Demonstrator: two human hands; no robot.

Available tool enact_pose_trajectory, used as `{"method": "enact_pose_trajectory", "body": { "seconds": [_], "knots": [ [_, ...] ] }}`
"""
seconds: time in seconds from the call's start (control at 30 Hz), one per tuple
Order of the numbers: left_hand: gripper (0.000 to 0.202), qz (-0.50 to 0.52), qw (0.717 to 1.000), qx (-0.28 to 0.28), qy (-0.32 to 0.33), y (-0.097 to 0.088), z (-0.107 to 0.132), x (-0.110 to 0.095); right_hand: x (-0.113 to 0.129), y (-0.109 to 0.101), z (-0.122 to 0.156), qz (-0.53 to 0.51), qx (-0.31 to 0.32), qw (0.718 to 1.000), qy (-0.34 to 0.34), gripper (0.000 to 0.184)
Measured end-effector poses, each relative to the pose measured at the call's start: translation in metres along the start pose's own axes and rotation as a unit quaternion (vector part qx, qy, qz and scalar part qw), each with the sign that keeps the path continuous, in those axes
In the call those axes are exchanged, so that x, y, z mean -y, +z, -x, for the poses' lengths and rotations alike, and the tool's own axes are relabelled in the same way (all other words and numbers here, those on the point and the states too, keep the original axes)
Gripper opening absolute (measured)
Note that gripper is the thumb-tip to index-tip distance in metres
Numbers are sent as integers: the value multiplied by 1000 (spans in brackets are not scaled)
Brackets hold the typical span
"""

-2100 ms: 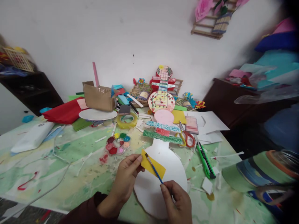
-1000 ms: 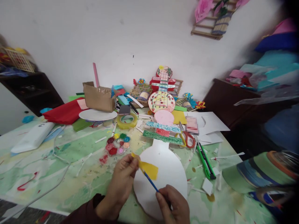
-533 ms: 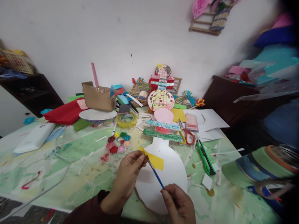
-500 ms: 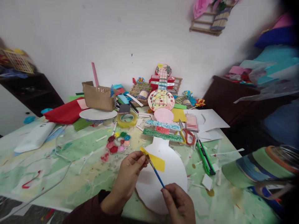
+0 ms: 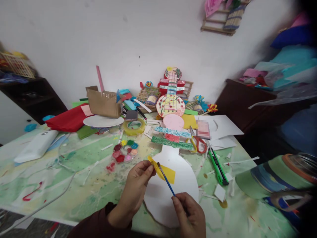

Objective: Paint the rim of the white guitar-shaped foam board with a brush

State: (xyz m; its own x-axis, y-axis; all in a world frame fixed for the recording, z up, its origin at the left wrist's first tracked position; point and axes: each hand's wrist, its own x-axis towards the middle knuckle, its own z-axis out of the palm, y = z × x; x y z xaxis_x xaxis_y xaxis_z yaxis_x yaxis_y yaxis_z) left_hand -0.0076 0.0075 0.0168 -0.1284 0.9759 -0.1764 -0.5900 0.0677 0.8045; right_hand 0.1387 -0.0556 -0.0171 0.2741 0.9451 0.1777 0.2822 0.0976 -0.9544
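My left hand (image 5: 138, 181) pinches one end of a yellow paper strip (image 5: 167, 174). The strip hangs out to the right over a white round-bodied cutout (image 5: 178, 205) on the table. My right hand (image 5: 189, 213) grips the handle of a blue paintbrush (image 5: 169, 185), whose bristle tip lies against or just over the paper near my left fingers. Beyond the cutout's neck are green (image 5: 170, 143) and light-blue (image 5: 170, 131) coloured crossbars with a pink oval (image 5: 173, 122) above them.
A paint palette (image 5: 125, 151) sits left of the cutout, with a yellow tape roll (image 5: 134, 127) behind it. To the right lie red-handled scissors (image 5: 201, 145), a green cutter (image 5: 218, 167) and a large green flask (image 5: 267, 177). A cardboard box (image 5: 104, 104) and a decorated paper guitar (image 5: 170, 105) stand at the back.
The brush tip has shifted slightly to the right and up, away from my left fingertips along the yellow strip. Both hands keep their holds.
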Motion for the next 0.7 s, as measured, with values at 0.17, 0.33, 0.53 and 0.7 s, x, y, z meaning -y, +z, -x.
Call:
{"method": "enact_pose_trajectory", "body": {
  "seconds": [0.17, 0.33, 0.53, 0.7],
  "knots": [
    [33, 11, 1000, 15, -7, 2, 3, -1, -2, 2, 0, 15, 25, 1000, -4, 34],
    [33, 22, 1000, 15, -16, 4, 5, 2, -3, 4, 0, 26, 37, 999, -16, 33],
    [32, 9, 1000, 14, -21, 4, 5, -3, -7, 5, 2, 36, 56, 997, -36, 32],
    [35, 2, 1000, -9, -2, 8, 10, -5, -8, 7, 4, 47, 46, 995, -74, 31]
  ]
}}
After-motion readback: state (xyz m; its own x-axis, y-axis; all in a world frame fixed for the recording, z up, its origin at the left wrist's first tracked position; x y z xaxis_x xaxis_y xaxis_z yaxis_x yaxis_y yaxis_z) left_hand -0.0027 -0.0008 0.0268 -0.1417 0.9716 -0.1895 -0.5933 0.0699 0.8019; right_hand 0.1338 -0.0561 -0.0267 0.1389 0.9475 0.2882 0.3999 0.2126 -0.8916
